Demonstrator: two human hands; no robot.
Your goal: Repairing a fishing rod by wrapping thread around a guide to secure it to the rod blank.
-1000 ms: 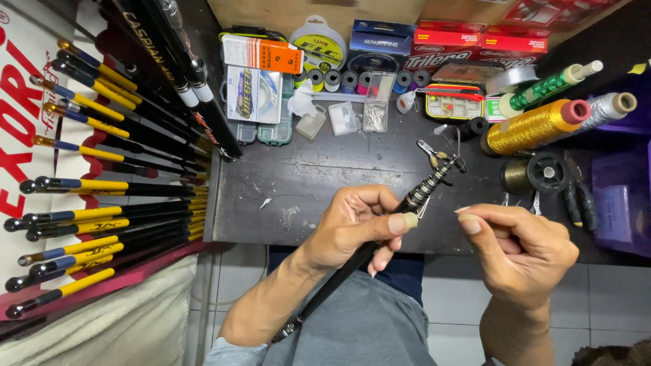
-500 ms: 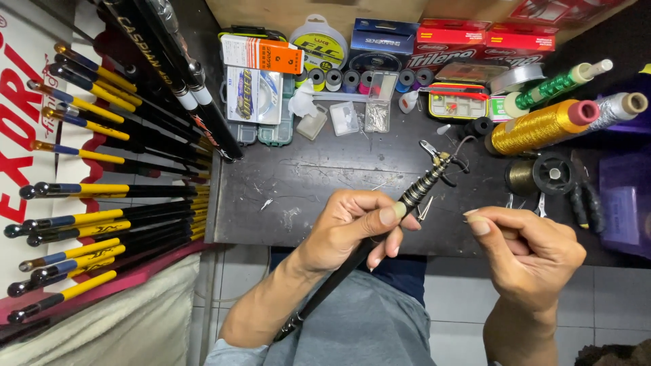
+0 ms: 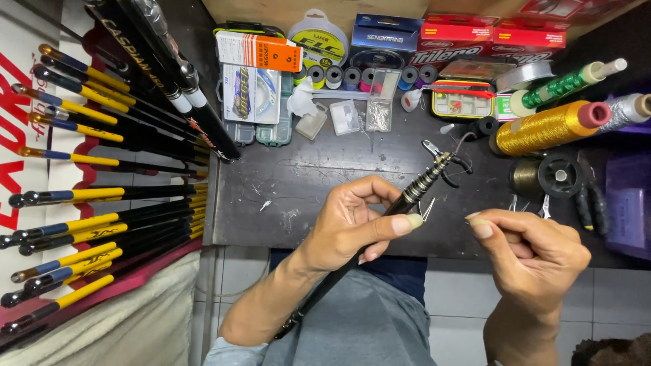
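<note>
Fishing rod [image 3: 407, 200], one only, is lying gripped in the left hand [image 3: 352, 220], thumb pressing just below the wire guide [image 3: 428, 207]. The right hand [image 3: 536, 251] is pinching something too fine to see, probably thread, beside that thumb. Keeping it taut seems wise. Beyond the fingertips, three thread cones [image 3: 549, 127] are lying.

A glossy black fishing rod [image 3: 380, 227] carried shiny metal guide hardware [image 3: 439, 163] at its tip. The dark wooden tabletop [image 3: 285, 190] looked matt, scratched and scuffed. Nearby, a spool of gold thread [image 3: 542, 127] gleamed metallic beside clear plastic boxes [image 3: 346, 116].
</note>
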